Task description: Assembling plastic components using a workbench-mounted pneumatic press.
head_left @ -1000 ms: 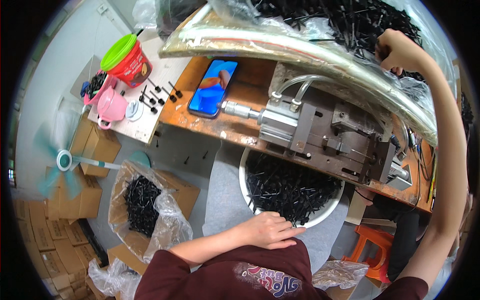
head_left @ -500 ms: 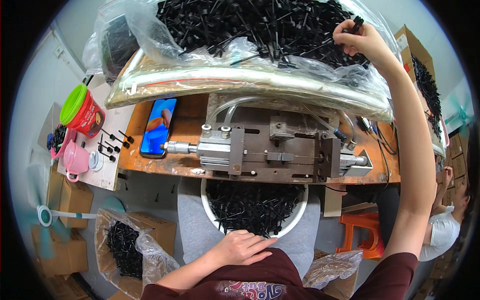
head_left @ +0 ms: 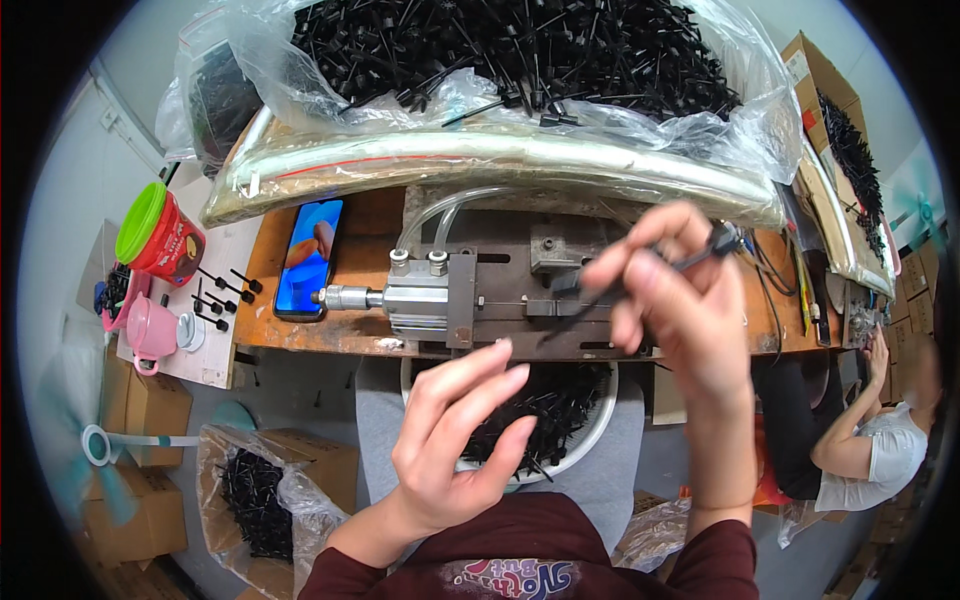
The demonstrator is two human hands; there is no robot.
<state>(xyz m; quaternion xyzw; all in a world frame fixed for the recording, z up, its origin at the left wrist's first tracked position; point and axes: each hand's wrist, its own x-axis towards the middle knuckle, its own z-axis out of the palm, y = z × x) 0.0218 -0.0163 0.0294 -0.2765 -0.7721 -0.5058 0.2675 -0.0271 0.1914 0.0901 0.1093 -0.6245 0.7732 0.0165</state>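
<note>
My right hand (head_left: 690, 310) is over the right side of a metal bench fixture, its fingers closed on black plastic stemmed parts (head_left: 718, 243). A knobbed end sticks out at the back of the hand and a thin stem points down-left; motion blur hides how many there are. My left hand (head_left: 450, 440) is raised with fingers apart and nothing in it. It is above a white tub (head_left: 600, 425) of similar black parts on my lap. Between the hands lies the fixture's small centre block (head_left: 545, 308), with an air cylinder (head_left: 420, 300) to its left.
A plastic-lined tray (head_left: 480, 165) heaped with black parts spans the far side. A phone (head_left: 310, 258), a red tub with green lid (head_left: 165, 235) and a pink cup (head_left: 152, 330) are at left. A person (head_left: 870, 450) sits at right; bagged parts (head_left: 255, 500) stand lower left.
My right hand has come from the far tray down to the fixture, carrying black parts. My left hand has lifted from my lap and opened its fingers.
</note>
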